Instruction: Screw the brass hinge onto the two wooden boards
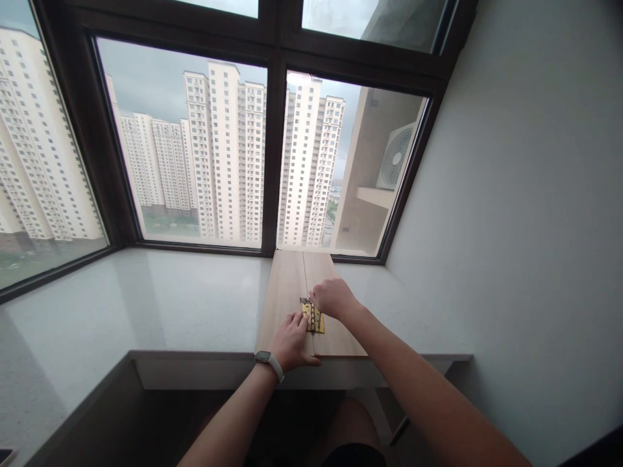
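Note:
Two pale wooden boards (283,279) lie side by side with a thin seam between them. Across the seam sits a yellow metal piece (318,323), which looks like a hinge, with dark marks along its middle. My left hand (291,340) rests with its fingers stretched out, fingertips touching the yellow piece's left side and thumb spread at the boards' near edge. Just beyond the piece, my right hand (333,297) is closed in a fist; what its fingers hold, if anything, is hidden. Small dark slender items (304,300) lie by the piece's far edge, too small to name.
The boards rest on a white ledge (209,305) below a dark-framed window (275,155). A white wall (511,214) rises on the right. My left wrist wears a watch (263,356). Past the ledge's near edge there is a drop, with my leg (351,421) below.

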The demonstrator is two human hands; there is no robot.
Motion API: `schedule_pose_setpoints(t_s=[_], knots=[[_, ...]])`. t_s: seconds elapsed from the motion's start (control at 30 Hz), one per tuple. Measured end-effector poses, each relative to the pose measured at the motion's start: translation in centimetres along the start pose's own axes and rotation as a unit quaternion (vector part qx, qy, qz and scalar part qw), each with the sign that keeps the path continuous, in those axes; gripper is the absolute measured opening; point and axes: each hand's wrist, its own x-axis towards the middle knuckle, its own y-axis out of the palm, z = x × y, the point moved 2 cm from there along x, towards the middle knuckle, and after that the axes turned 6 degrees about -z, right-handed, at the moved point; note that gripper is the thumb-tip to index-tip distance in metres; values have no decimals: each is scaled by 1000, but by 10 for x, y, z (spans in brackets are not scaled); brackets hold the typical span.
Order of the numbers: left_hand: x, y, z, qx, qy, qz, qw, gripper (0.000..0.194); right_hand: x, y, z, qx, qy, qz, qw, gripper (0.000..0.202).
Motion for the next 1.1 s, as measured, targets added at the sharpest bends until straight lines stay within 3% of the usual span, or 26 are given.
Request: schedule_pose_setpoints(t_s=[0.33,0.53,0.63,0.8,1.03,1.1], knots=[[3,5,-2,-4,14,-8,1000,131,-3,0,-3,11,6,1,1000,46],[3,2,-6,-8,7,-15,1000,124,-7,-1,-5,38,182,-21,982,62],[3,2,-7,-12,-1,-13,1000,125,-6,2,-5,49,228,-7,972,55],[3,2,-6,-11,-5,-7,1000,123,-1,5,-3,49,157,28,986,38],[1,-1,-6,-17,-2,-12,1000,118,-3,-3,1,-1,-48,21,999,43],[1,-1,-7,-17,-5,-11,1000,116,-5,-5,1,-4,-62,22,998,45]])
